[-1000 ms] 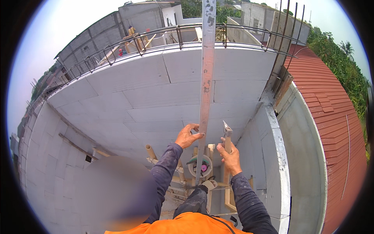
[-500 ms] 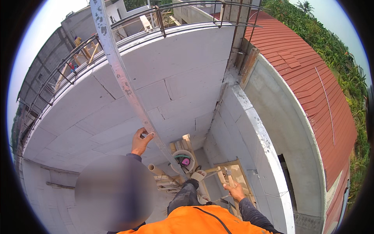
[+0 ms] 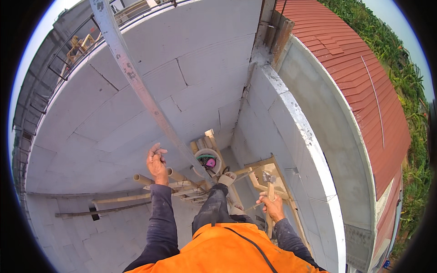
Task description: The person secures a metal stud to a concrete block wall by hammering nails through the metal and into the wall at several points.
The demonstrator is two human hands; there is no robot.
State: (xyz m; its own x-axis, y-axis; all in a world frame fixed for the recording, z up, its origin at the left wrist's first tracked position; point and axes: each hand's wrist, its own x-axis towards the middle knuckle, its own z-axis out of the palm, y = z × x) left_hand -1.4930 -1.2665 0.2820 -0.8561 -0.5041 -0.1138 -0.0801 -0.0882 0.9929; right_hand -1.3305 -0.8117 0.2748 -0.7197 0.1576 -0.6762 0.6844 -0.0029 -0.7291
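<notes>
My right hand (image 3: 273, 208) grips a hammer by its wooden handle (image 3: 271, 192); the metal head (image 3: 268, 177) points up and away from me. To the left, my left hand (image 3: 157, 164) is raised with its fingers loosely bent and apart, nothing in it. A long, stained metal bar (image 3: 141, 91) slants from the upper left down to near my foot (image 3: 226, 178). Between that bar and my left hand there is a small gap. Beyond my foot stands a bucket (image 3: 218, 157) holding a pink item (image 3: 210, 162) and something green.
Bamboo poles (image 3: 175, 174) form a scaffold under me, high above the floor. A pale block wall (image 3: 195, 59) rises ahead; another wall (image 3: 309, 136) runs along my right. Beyond lies a red roof (image 3: 364, 95). Rebar (image 3: 50, 73) lines the wall top at far left.
My left hand has come away from the metal bar, to the left. The hammer in my right hand now stands more upright. The view has tilted further down.
</notes>
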